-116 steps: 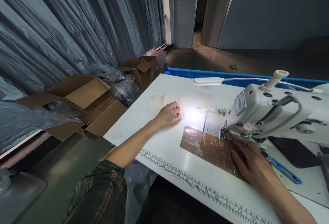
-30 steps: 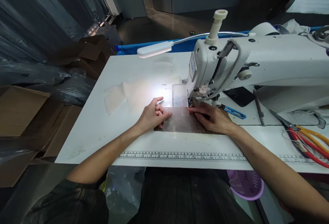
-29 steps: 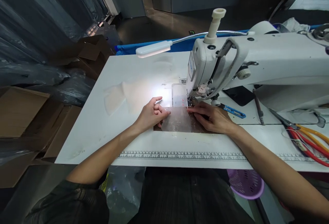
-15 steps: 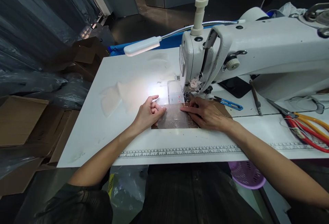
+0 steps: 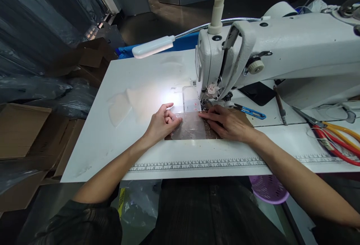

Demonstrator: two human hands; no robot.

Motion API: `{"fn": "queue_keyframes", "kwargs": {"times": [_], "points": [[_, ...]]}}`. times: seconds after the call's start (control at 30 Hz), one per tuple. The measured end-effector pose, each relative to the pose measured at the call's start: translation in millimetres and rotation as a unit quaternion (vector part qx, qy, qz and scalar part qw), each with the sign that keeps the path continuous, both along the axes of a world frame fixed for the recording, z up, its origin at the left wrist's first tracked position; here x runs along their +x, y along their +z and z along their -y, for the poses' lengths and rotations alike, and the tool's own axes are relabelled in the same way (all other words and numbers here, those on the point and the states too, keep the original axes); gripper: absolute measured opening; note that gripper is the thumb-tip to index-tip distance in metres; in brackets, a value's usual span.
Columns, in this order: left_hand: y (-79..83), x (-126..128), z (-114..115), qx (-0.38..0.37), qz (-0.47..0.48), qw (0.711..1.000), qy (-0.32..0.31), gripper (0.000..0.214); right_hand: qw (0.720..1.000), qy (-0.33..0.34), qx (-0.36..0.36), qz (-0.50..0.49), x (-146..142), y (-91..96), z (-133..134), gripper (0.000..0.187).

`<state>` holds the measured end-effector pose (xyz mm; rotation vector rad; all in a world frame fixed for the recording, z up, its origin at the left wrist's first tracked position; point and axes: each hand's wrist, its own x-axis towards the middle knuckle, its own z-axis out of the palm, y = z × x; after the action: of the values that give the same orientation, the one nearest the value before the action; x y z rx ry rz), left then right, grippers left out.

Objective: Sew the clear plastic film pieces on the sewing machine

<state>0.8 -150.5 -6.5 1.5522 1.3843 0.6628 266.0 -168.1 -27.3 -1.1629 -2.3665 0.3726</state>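
1 cam only, head-worn: looks fwd + steeply down from wearer's seat side. Wide view, edges stretched. Close range: L hand point(image 5: 160, 123) + R hand point(image 5: 229, 125) approx mid-frame, forearms entering from btm L + btm R. Wearer's dark shirt point(image 5: 188, 211) btm ctr; ruler strip point(image 5: 197, 165) crosses just above, along near edge of tabletop point(image 5: 92, 143). Sewing machine point(image 5: 295, 46) upper R, cut by R border. Farther off: curtain point(image 5: 36, 23) + box point(image 5: 25, 130) at L, floor point(image 5: 165, 16) at top.
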Motion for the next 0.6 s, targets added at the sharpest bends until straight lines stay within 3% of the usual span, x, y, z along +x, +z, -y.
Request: {"fn": "queue_keyframes", "kwargs": {"times": [0.13,0.37,0.43,0.5,0.6], "points": [[0.7,0,1,0.003,0.007,1.0,0.0,0.064,0.999,0.031,-0.04,0.009,11,4.7,1,0.039],[-3.9,-5,-1,0.022,0.01,1.0,-0.011,0.061,0.996,0.07,0.008,0.057,13,5.1,1,0.036],[-3.1,-5,-5,0.118,-0.034,0.992,0.008,0.049,0.996,0.065,0.015,0.063,13,4.1,1,0.036],[-0.3,-1,-9,0.253,-0.114,0.961,-0.002,0.034,0.996,0.06,0.021,0.065,12,3.5,2,0.035],[4.8,13,-17,0.371,-0.217,0.892,-0.138,0.02,0.996,0.056,0.027,0.064,11,3.6,3,0.034]]}}
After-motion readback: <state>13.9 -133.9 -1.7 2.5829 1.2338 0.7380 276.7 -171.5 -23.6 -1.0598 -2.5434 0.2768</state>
